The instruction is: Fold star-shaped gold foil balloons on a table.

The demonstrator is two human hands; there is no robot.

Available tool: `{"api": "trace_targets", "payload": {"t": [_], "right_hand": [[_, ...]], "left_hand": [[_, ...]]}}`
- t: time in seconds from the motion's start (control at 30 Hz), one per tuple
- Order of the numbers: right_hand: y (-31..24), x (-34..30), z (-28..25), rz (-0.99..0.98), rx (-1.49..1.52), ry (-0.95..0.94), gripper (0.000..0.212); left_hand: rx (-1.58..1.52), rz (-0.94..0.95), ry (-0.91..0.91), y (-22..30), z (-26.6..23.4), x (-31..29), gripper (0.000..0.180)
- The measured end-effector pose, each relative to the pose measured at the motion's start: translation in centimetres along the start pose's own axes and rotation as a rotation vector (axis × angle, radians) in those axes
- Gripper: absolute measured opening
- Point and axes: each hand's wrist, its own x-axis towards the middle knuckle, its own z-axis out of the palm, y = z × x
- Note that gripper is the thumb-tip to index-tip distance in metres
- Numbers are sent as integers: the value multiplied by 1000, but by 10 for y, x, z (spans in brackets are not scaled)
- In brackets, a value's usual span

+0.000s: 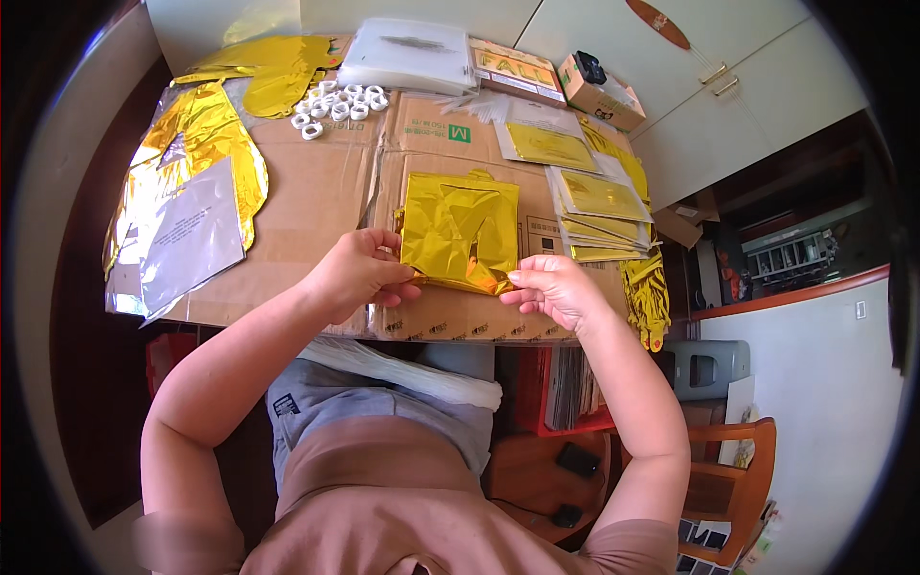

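Note:
A folded gold foil balloon lies on the cardboard-covered table in front of me, roughly square, with a crease running down its middle. My left hand pinches its near left corner between thumb and fingers. At the near right corner, my right hand grips the foil the same way, its other fingers curled below. Just right of it sits a stack of flat clear packets with folded gold foil inside. Another packet rests behind that stack.
Unfolded gold foil and a printed clear bag cover the table's left side. Behind are several white rings, a stack of clear plastic sleeves and a small open carton. More gold foil hangs over the right edge.

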Motion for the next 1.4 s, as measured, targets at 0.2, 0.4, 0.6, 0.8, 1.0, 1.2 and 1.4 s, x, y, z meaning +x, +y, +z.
{"api": "trace_targets", "payload": {"t": [0.2,0.4,0.6,0.8,1.0,1.2,1.4], "right_hand": [[0,-5,6,21,-16,46,18],[3,-2,4,43,-61,13,15],[13,-3,-10,-4,108,-130,12],[22,-13,-10,29,154,-183,9],[31,-20,-9,-25,146,-179,11],[35,-35,14,-24,204,-109,14],[49,-40,16,-35,206,-92,14]], "left_hand": [[-28,14,11,-10,2,-3,29],[5,31,-16,-15,2,-6,25],[187,117,-42,-17,-3,-11,36],[197,158,-22,-23,5,-26,46],[-13,107,19,-31,11,-38,43],[-175,141,73,-47,20,-37,37],[-142,211,58,-54,22,-41,40]]}}
